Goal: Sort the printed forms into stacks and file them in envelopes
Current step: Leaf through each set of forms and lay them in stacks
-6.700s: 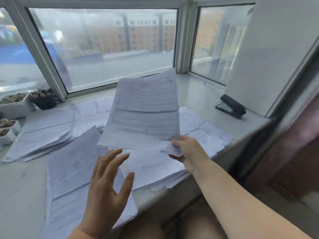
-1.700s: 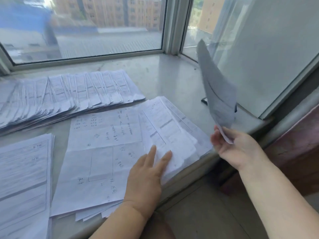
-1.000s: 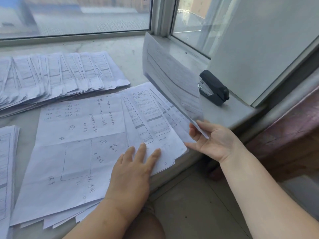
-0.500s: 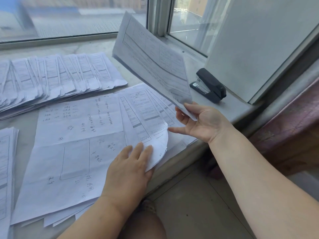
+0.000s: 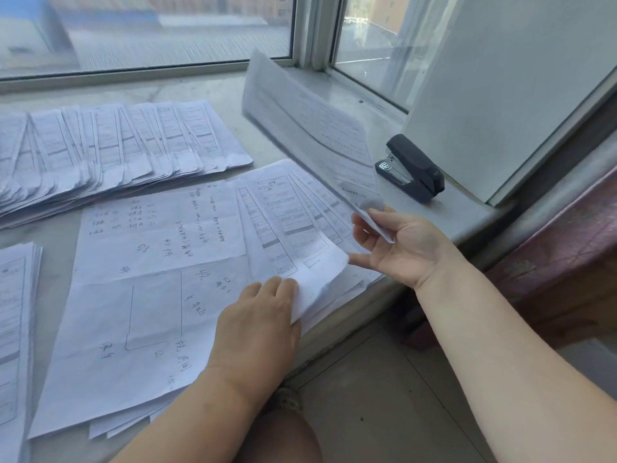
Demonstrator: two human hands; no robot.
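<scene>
My right hand (image 5: 397, 248) pinches the lower corner of a printed form (image 5: 310, 128) and holds it raised above the sill, tilted back toward the window. My left hand (image 5: 260, 325) rests on the near stack and lifts the curled corner of the top printed form (image 5: 293, 225) with its fingertips. Beside that form lies a handwritten sheet (image 5: 150, 279) with a drawn box. A fanned row of forms (image 5: 117, 148) lies farther back on the left. Another stack (image 5: 15, 329) sits at the left edge. No envelope is in view.
A black stapler (image 5: 414, 168) sits on the stone sill (image 5: 160, 91) at the right, against a white panel (image 5: 507, 81). Windows close off the back. The sill's front edge (image 5: 384, 295) drops to a tiled floor (image 5: 400, 412).
My left hand has peeled the top form's corner higher. The form in my right hand has swung lower and to the right, its top edge pointing toward the window corner.
</scene>
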